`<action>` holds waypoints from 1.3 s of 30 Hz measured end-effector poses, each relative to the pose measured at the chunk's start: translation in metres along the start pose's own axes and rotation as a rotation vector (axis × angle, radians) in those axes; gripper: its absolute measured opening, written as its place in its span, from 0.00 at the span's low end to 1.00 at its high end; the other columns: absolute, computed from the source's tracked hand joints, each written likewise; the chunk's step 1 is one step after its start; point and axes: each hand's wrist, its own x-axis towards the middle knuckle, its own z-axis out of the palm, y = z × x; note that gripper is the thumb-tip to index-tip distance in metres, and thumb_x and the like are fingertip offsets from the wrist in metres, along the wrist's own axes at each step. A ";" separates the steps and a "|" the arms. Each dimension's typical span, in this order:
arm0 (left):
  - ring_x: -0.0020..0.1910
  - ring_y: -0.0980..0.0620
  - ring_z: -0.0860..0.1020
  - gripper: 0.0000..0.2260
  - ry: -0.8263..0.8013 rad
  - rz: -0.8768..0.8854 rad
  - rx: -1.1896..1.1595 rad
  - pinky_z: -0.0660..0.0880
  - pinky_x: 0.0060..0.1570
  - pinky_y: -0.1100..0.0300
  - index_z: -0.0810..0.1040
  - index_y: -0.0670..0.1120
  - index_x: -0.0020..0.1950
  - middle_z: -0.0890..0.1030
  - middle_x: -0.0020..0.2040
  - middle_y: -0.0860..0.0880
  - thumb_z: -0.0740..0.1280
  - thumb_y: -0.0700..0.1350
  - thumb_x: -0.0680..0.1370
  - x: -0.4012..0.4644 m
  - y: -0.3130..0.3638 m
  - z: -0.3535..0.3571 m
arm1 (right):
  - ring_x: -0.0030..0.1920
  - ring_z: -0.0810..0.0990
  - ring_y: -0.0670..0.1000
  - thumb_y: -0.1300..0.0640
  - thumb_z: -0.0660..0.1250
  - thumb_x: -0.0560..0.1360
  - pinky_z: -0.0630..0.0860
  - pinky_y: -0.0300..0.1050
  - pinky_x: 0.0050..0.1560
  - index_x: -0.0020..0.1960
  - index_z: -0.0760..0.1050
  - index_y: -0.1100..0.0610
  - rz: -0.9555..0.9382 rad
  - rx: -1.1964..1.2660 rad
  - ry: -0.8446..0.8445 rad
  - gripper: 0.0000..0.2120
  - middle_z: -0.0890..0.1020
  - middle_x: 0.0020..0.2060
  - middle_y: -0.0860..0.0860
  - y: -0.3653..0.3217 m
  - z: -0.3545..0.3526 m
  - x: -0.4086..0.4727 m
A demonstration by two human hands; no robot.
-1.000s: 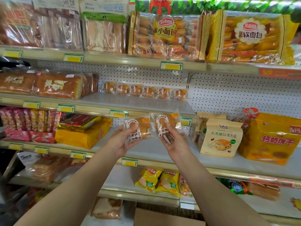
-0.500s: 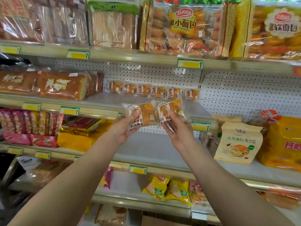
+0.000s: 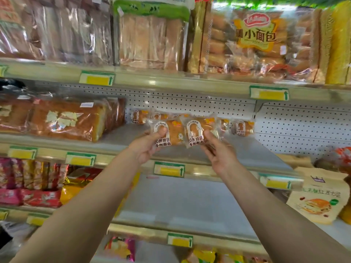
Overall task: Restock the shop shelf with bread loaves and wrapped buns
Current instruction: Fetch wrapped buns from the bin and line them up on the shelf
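Carrying 2 wrapped buns up to the middle shelf (image 3: 252, 149): left hand (image 3: 147, 147) pinching the left bun (image 3: 168, 134) with thumb over its label, right hand (image 3: 218, 154) pinching the right bun (image 3: 198, 130) at its lower edge. Hovering just in front of the back row of buns (image 3: 242, 127). Likely needing next: reaching forward past the grips, setting both down upright, then releasing. Reading "0蔗糖 手撕面包" just above each thumb; "小面包" on the big bag (image 3: 254, 40) overhead.
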 end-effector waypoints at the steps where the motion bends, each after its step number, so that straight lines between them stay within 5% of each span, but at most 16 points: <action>1: 0.45 0.54 0.86 0.40 -0.005 0.002 0.021 0.81 0.41 0.56 0.63 0.43 0.77 0.85 0.58 0.44 0.77 0.45 0.69 0.006 0.006 -0.003 | 0.55 0.85 0.54 0.60 0.81 0.63 0.81 0.52 0.59 0.60 0.76 0.61 0.007 -0.013 -0.004 0.28 0.86 0.52 0.57 0.000 0.005 0.005; 6: 0.53 0.55 0.83 0.51 -0.018 0.005 0.132 0.80 0.39 0.62 0.70 0.45 0.74 0.86 0.56 0.48 0.85 0.55 0.55 0.046 0.028 -0.036 | 0.57 0.84 0.56 0.65 0.76 0.70 0.84 0.51 0.51 0.56 0.77 0.59 0.032 -0.142 -0.117 0.17 0.86 0.52 0.58 -0.006 0.033 0.030; 10: 0.68 0.47 0.76 0.59 -0.010 0.018 0.156 0.79 0.62 0.50 0.70 0.46 0.74 0.79 0.68 0.45 0.88 0.59 0.47 0.088 0.033 -0.061 | 0.53 0.85 0.57 0.69 0.75 0.71 0.85 0.50 0.43 0.66 0.70 0.59 0.036 -0.140 -0.139 0.27 0.84 0.57 0.59 0.002 0.051 0.054; 14: 0.66 0.48 0.77 0.61 -0.010 0.032 0.181 0.76 0.64 0.50 0.73 0.45 0.72 0.82 0.64 0.47 0.88 0.57 0.41 0.106 0.048 -0.069 | 0.53 0.86 0.59 0.67 0.77 0.68 0.84 0.48 0.42 0.74 0.65 0.62 0.056 -0.166 -0.195 0.38 0.84 0.58 0.60 0.013 0.070 0.075; 17: 0.63 0.54 0.75 0.43 -0.001 0.016 0.233 0.76 0.53 0.60 0.74 0.45 0.68 0.80 0.62 0.53 0.86 0.54 0.57 0.111 0.063 -0.070 | 0.53 0.85 0.57 0.65 0.80 0.66 0.84 0.52 0.48 0.64 0.67 0.57 0.028 -0.221 -0.132 0.33 0.81 0.61 0.56 0.017 0.087 0.088; 21: 0.44 0.55 0.84 0.23 0.061 0.048 0.233 0.81 0.45 0.62 0.77 0.42 0.61 0.84 0.50 0.47 0.78 0.44 0.69 0.137 0.077 -0.075 | 0.47 0.79 0.46 0.61 0.78 0.71 0.74 0.50 0.63 0.54 0.69 0.52 -0.049 -0.364 -0.060 0.21 0.78 0.47 0.44 0.023 0.107 0.103; 25: 0.65 0.45 0.77 0.38 0.142 0.067 0.253 0.74 0.67 0.51 0.71 0.41 0.72 0.79 0.65 0.45 0.81 0.47 0.66 0.159 0.088 -0.084 | 0.42 0.78 0.43 0.60 0.78 0.72 0.73 0.48 0.61 0.68 0.66 0.53 -0.043 -0.415 -0.023 0.30 0.77 0.44 0.44 0.027 0.127 0.120; 28: 0.65 0.44 0.76 0.45 0.174 0.087 0.286 0.73 0.68 0.49 0.69 0.40 0.74 0.77 0.69 0.44 0.83 0.49 0.61 0.170 0.088 -0.090 | 0.45 0.81 0.46 0.64 0.78 0.71 0.78 0.38 0.43 0.62 0.67 0.54 -0.032 -0.404 0.003 0.27 0.81 0.50 0.49 0.040 0.136 0.145; 30: 0.67 0.43 0.76 0.53 0.172 0.080 0.309 0.72 0.69 0.48 0.67 0.41 0.75 0.75 0.71 0.43 0.85 0.51 0.54 0.180 0.086 -0.097 | 0.54 0.81 0.49 0.61 0.80 0.69 0.79 0.45 0.55 0.65 0.68 0.55 -0.021 -0.444 0.015 0.30 0.81 0.58 0.50 0.050 0.139 0.159; 32: 0.71 0.43 0.71 0.50 0.177 0.078 0.337 0.68 0.72 0.50 0.64 0.41 0.78 0.72 0.74 0.43 0.84 0.49 0.61 0.188 0.084 -0.102 | 0.62 0.77 0.50 0.58 0.82 0.67 0.74 0.52 0.66 0.73 0.67 0.56 -0.006 -0.494 0.012 0.38 0.79 0.65 0.50 0.057 0.141 0.170; 39: 0.73 0.43 0.69 0.36 0.214 0.083 0.455 0.65 0.74 0.51 0.69 0.40 0.75 0.71 0.75 0.42 0.79 0.45 0.71 0.222 0.071 -0.120 | 0.63 0.78 0.54 0.53 0.82 0.67 0.77 0.52 0.61 0.73 0.69 0.51 -0.016 -0.617 0.023 0.39 0.79 0.64 0.52 0.072 0.150 0.195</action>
